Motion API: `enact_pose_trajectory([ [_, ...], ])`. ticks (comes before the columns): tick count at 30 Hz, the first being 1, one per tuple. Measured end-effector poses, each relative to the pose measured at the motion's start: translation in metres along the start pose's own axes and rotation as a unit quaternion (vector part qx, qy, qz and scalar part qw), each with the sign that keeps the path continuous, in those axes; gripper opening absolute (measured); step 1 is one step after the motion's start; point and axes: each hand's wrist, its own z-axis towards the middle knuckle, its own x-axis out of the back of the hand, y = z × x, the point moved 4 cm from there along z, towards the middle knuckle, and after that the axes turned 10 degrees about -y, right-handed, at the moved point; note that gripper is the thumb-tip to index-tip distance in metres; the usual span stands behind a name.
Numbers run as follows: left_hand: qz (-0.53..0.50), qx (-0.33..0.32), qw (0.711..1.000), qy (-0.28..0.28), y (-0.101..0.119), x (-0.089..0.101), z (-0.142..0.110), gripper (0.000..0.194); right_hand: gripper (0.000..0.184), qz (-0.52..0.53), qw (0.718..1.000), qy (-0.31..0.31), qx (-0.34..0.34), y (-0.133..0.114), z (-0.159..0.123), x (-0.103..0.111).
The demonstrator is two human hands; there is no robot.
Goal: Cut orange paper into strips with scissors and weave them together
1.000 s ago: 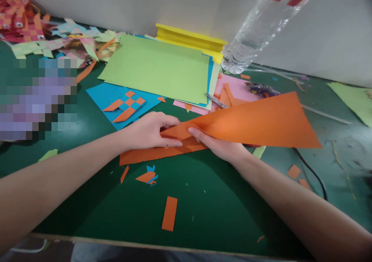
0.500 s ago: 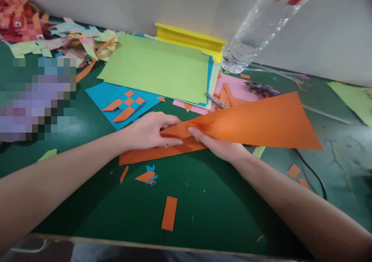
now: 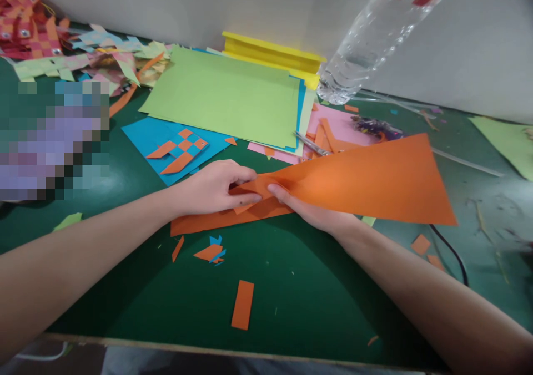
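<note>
Both hands grip a large orange paper sheet point(image 3: 366, 181) over the green table. My left hand point(image 3: 216, 186) pinches a narrow, folded part of it between thumb and fingers. Close beside it, my right hand point(image 3: 308, 206) has its thumb on top of the paper and its other fingers hidden underneath. The sheet's right part flares up and out above my right wrist. Its lower left edge lies along the table. Just behind my left hand, a woven blue and orange paper fish point(image 3: 185, 148) rests on a blue sheet point(image 3: 141, 133).
Green sheets point(image 3: 225, 97) are stacked at the back, with a yellow folded strip point(image 3: 270, 53) behind. Scissors point(image 3: 310, 143) lie beside them. A water bottle point(image 3: 358, 47) leans at the wall. Orange scraps point(image 3: 242, 305) lie in front, and a pixelated object point(image 3: 50, 147) is at left.
The flared right end of the orange sheet has tipped slightly, its lower right corner dropping. The folded part between my hands has shifted a little; both hands stay nearly in place.
</note>
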Motion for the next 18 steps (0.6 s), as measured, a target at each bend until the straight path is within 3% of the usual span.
enact_pose_trajectory([
  [3, 0.001, 0.003, 1.000, -0.005, 0.000, 0.000, 0.000, 0.038, 0.015, 0.027, 0.998, -0.040, -0.034, 0.011, -0.002, -0.002],
  [13, 0.003, 0.005, 1.000, -0.006, 0.001, 0.001, 0.000, 0.039, 0.016, 0.047, 0.997, -0.042, -0.039, 0.015, -0.002, -0.003],
  [18, 0.004, 0.003, 1.000, -0.004, 0.001, 0.001, 0.000, 0.040, 0.020, 0.047, 0.989, -0.054, -0.131, 0.014, -0.004, -0.004],
])
